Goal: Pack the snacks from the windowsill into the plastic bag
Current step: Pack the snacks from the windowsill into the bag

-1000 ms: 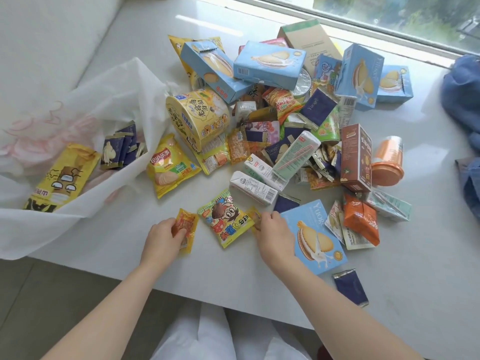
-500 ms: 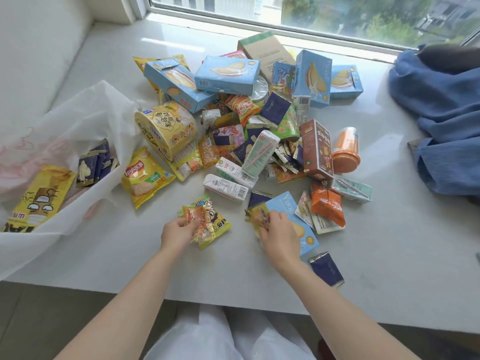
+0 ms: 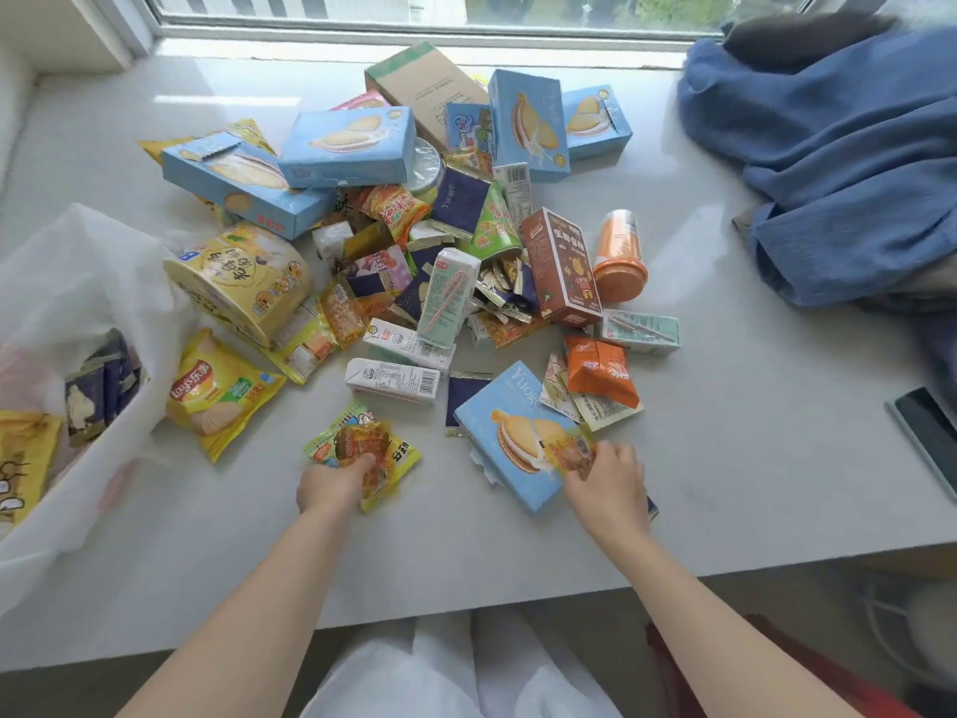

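A heap of snacks covers the white windowsill [image 3: 725,458]: blue biscuit boxes [image 3: 347,145], a yellow round tub [image 3: 238,279], milk cartons [image 3: 393,379] and several small packets. The white plastic bag [image 3: 77,282] lies open at the left with a few packets inside. My left hand [image 3: 331,484] presses a small orange packet [image 3: 362,445] onto a green-yellow cartoon packet [image 3: 399,456] and grips both. My right hand [image 3: 606,484] pinches another small orange packet [image 3: 569,450] over a blue biscuit box [image 3: 507,432].
A yellow crisp bag [image 3: 217,393] lies beside the bag's mouth. Blue clothing [image 3: 849,147] is piled at the right. A dark phone [image 3: 927,432] lies at the right edge. An orange cup [image 3: 619,256] and a brown box [image 3: 562,266] stand amid the heap.
My left hand slid its orange packet right onto the cartoon packet and took hold of both. My right hand picked up a small orange packet and carried it right, over the blue box.
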